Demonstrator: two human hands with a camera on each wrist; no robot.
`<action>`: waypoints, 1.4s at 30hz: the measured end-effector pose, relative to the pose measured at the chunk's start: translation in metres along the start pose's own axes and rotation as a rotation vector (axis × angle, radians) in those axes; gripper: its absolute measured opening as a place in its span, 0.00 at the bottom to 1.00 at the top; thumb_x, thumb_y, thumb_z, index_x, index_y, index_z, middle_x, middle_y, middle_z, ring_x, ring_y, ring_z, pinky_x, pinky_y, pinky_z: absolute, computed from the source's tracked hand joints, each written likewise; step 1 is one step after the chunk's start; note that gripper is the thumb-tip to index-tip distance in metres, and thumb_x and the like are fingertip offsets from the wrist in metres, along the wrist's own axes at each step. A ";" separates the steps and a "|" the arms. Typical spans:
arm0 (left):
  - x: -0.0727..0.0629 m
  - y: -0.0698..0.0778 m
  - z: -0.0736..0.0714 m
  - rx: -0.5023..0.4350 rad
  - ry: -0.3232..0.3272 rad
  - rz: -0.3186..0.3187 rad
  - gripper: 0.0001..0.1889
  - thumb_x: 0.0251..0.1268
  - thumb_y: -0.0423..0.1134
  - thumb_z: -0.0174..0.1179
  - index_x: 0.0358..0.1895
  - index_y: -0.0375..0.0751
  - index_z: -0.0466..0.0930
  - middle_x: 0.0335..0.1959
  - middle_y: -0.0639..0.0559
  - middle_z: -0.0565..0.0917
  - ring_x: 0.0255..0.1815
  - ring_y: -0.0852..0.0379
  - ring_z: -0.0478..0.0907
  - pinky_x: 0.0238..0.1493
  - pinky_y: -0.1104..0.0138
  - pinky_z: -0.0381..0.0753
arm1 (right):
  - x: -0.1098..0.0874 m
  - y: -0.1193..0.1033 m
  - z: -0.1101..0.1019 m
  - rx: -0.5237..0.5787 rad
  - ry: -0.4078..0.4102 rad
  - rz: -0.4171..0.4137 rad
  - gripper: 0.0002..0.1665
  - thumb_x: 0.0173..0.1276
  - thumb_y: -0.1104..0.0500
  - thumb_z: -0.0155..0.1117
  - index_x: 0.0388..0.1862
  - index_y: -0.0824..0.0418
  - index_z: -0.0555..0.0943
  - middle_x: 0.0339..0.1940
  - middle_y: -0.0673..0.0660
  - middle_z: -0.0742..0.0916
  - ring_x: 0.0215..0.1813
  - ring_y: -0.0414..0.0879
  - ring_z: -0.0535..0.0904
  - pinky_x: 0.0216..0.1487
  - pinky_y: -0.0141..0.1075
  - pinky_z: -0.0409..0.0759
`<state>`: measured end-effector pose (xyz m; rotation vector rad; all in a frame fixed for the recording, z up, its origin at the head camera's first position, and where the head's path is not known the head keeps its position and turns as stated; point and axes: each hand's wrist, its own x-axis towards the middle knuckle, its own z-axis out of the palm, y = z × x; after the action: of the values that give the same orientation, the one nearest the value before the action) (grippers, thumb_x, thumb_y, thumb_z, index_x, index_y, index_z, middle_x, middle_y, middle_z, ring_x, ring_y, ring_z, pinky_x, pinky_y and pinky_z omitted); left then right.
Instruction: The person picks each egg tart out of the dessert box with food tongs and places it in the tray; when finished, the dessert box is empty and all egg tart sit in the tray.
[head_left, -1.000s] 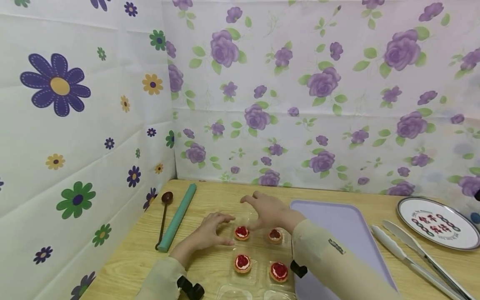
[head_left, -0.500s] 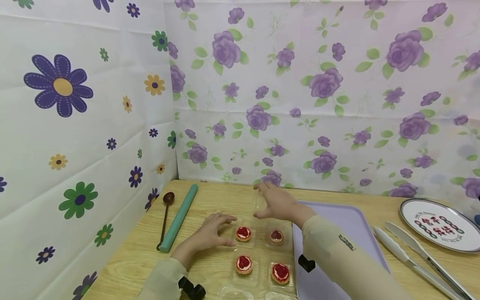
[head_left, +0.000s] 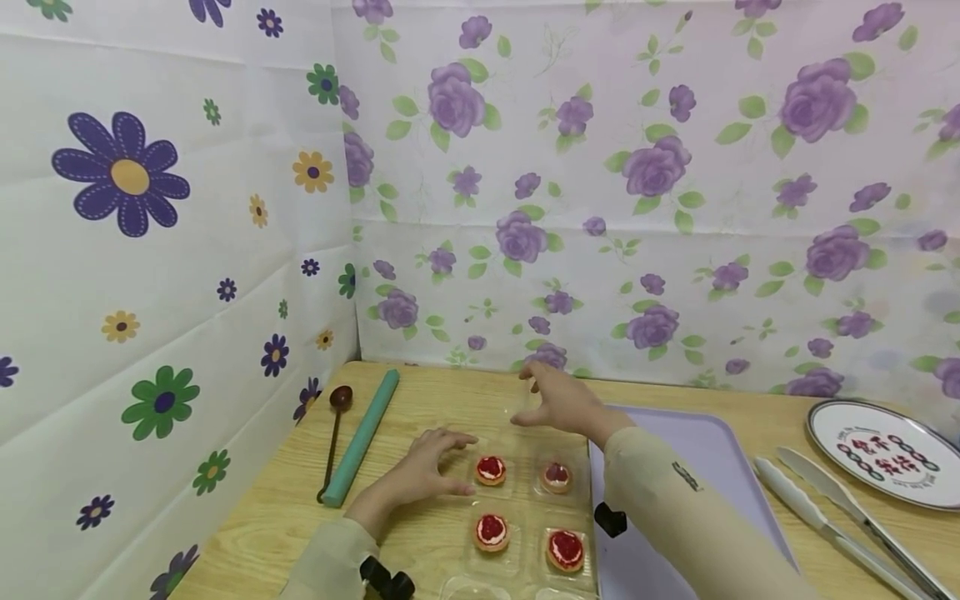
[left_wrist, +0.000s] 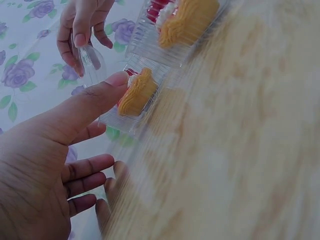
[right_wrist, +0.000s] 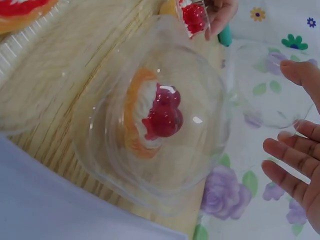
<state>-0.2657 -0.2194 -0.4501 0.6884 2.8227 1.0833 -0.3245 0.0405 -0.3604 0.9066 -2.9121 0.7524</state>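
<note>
My right hand (head_left: 562, 404) pinches a clear plastic lid (right_wrist: 272, 85) between thumb and fingers, above the table behind the tarts. My left hand (head_left: 423, 471) lies beside a fruit tart (head_left: 491, 470) with red topping and white cream, in a clear plastic box base. Its thumb and fingers are spread, the thumb tip overlapping the tart's box in the left wrist view. To the right, another tart (head_left: 557, 477) sits beneath a domed clear lid (right_wrist: 200, 120). Two more tarts, a left one (head_left: 491, 532) and a right one (head_left: 565, 550), sit in clear boxes nearer me.
A lilac tray (head_left: 675, 425) lies right of the boxes, partly under my right sleeve. Metal tongs (head_left: 840, 517) and a white plate (head_left: 888, 454) are farther right. At left lie a teal rolling pin (head_left: 363, 437) and a dark ladle (head_left: 333, 437). Patterned cloth hangs behind.
My right hand has moved back and to the right, away from the tart by my left hand, carrying the clear lid. My left hand has stayed about where it was.
</note>
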 end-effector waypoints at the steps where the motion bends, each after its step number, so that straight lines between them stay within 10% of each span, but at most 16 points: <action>1: 0.000 0.000 0.000 0.002 0.001 -0.002 0.38 0.49 0.55 0.72 0.65 0.50 0.71 0.60 0.45 0.76 0.69 0.41 0.62 0.67 0.37 0.55 | 0.001 0.000 0.001 -0.009 0.002 0.007 0.39 0.54 0.42 0.73 0.59 0.58 0.71 0.55 0.58 0.83 0.54 0.51 0.81 0.49 0.47 0.81; 42: 0.000 -0.002 0.001 0.028 0.005 -0.003 0.39 0.47 0.59 0.71 0.66 0.55 0.71 0.60 0.50 0.75 0.65 0.47 0.65 0.66 0.41 0.60 | 0.026 0.006 0.034 -0.137 -0.176 0.219 0.32 0.55 0.42 0.73 0.50 0.58 0.75 0.48 0.58 0.84 0.53 0.53 0.80 0.54 0.47 0.78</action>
<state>-0.2665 -0.2199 -0.4520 0.6843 2.8477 1.0481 -0.3446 0.0162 -0.3894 0.6828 -3.2081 0.4934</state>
